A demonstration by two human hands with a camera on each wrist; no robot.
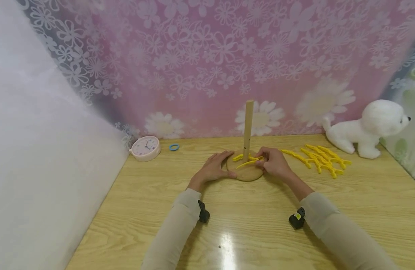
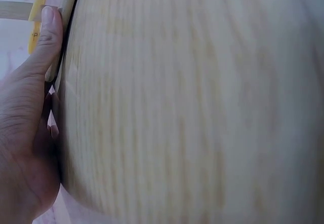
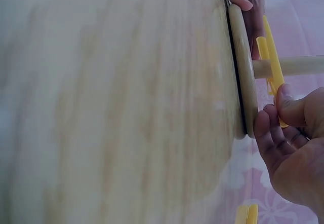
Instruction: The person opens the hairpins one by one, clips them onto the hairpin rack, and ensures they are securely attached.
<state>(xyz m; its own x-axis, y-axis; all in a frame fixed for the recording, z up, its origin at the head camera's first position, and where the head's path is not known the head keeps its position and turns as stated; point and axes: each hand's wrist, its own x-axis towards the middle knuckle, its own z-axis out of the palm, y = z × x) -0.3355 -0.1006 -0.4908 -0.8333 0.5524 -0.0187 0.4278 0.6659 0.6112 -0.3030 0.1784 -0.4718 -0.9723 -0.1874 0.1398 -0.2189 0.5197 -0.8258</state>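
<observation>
Wooden tabletop [image 1: 254,210], right hand [image 1: 274,163] pinching yellow piece [image 1: 246,164], tip leftward, crosswise to post [image 1: 248,127], left hand [image 1: 214,167] outspread

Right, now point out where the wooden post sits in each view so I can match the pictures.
Head: right of centre, upright on the round base; the post.
Left wrist: top left corner, the post running sideways in from the left edge.
Right wrist: right side, upper half, the post running sideways to the right edge.
Shared landmark: the yellow piece pinched by the right hand, crossing the post.
</observation>
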